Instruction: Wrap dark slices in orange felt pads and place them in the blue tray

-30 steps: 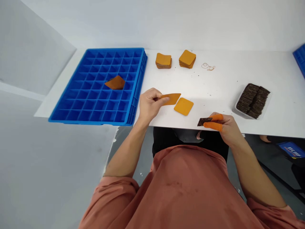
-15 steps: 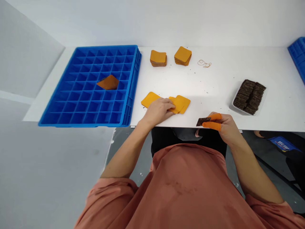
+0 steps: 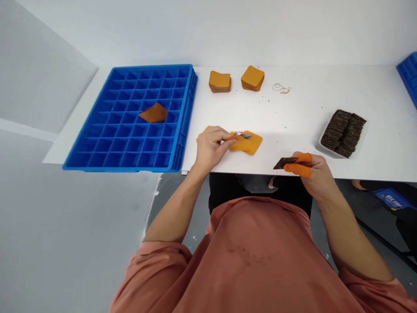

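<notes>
My left hand [image 3: 213,147] pinches the upper layer of an orange pouch [image 3: 240,144], whose mouth gapes and shows a silvery lining. Another orange pouch [image 3: 256,142] lies under it to the right, and a further orange corner peeks out behind my left hand. Orange finger cots cover the thumb and a finger of my right hand [image 3: 309,171]. Between them is a thin, dark brown flaky square [image 3: 284,163], held just above the table's front edge, apart from the pouches.
A blue divided crate [image 3: 119,167] stands at left, with an orange pouch [image 3: 155,113] in it. Two orange pouch stacks [image 3: 220,81] [image 3: 253,78] and rubber bands [image 3: 282,88] lie at the back. A clear tub [image 3: 325,151] of dark squares [image 3: 343,132] is at right, near another blue crate [image 3: 408,78].
My left hand has lifted the top layer of the pouch, so its silvery inside now shows. My right hand keeps the dark square, slightly turned. The whole view has shifted a little.
</notes>
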`<move>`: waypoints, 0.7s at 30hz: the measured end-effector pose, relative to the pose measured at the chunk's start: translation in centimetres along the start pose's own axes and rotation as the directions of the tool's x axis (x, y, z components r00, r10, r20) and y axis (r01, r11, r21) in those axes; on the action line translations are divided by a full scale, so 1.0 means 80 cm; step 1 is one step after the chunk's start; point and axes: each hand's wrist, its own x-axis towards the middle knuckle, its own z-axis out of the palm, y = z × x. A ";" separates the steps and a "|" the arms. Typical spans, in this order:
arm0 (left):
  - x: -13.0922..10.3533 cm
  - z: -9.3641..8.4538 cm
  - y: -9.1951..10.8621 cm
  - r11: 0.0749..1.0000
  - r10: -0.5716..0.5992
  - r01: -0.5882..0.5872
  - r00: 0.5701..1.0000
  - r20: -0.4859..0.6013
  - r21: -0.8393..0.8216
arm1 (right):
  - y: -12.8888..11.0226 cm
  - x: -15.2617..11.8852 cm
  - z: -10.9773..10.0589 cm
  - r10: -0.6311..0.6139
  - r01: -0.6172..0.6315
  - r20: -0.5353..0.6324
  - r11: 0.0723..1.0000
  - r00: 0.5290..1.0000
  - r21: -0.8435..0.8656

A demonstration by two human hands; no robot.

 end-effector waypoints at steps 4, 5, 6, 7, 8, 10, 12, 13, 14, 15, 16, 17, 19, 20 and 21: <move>-0.004 0.008 0.011 0.962 -0.125 0.106 0.990 -0.062 -0.252 | -0.003 0.004 0.009 -0.071 0.070 -0.061 0.997 0.996 -0.012; -0.005 0.010 0.014 0.947 -0.142 0.118 0.988 -0.061 -0.300 | -0.007 0.006 0.013 -0.098 0.097 -0.075 0.995 0.992 -0.016; -0.006 0.013 0.017 0.934 -0.153 0.125 0.987 -0.056 -0.336 | -0.012 0.007 0.018 -0.128 0.127 -0.083 0.992 0.988 -0.021; -0.008 0.016 0.021 0.924 -0.158 0.128 0.986 -0.054 -0.360 | -0.019 0.009 0.024 -0.163 0.162 -0.086 0.987 0.983 -0.026; -0.009 0.018 0.025 0.918 -0.158 0.126 0.986 -0.055 -0.376 | -0.026 0.011 0.031 -0.199 0.197 -0.082 0.980 0.977 -0.036; -0.012 0.022 0.034 0.912 -0.150 0.113 0.986 -0.066 -0.394 | -0.041 0.014 0.045 -0.271 0.266 -0.057 0.961 0.961 -0.075; -0.014 0.025 0.043 0.907 -0.145 0.105 0.987 -0.069 -0.407 | -0.052 0.018 0.058 -0.317 0.312 -0.010 0.939 0.948 -0.142; -0.015 0.027 0.046 0.905 -0.142 0.103 0.988 -0.063 -0.413 | -0.055 0.019 0.064 -0.327 0.324 0.010 0.930 0.945 -0.173; -0.016 0.027 0.048 0.903 -0.138 0.103 0.989 -0.054 -0.418 | -0.057 0.021 0.069 -0.329 0.328 0.028 0.924 0.944 -0.199; -0.017 0.028 0.050 0.902 -0.136 0.105 0.990 -0.045 -0.420 | -0.058 0.022 0.072 -0.328 0.328 0.040 0.919 0.944 -0.217; -0.018 0.028 0.052 0.901 -0.134 0.107 0.990 -0.036 -0.420 | -0.057 0.024 0.075 -0.325 0.327 0.049 0.917 0.944 -0.229; -0.018 0.028 0.053 0.902 -0.131 0.108 0.991 -0.028 -0.417 | -0.056 0.025 0.077 -0.325 0.328 0.053 0.915 0.944 -0.236; -0.019 0.028 0.054 0.907 -0.125 0.106 0.992 -0.019 -0.407 | -0.054 0.028 0.079 -0.330 0.333 0.057 0.908 0.942 -0.252; -0.020 0.027 0.054 0.910 -0.120 0.103 0.993 -0.017 -0.401 | -0.053 0.028 0.079 -0.338 0.340 0.056 0.904 0.940 -0.261; -0.020 0.027 0.054 0.913 -0.113 0.098 0.993 -0.015 -0.395 | -0.053 0.029 0.079 -0.346 0.347 0.054 0.898 0.937 -0.271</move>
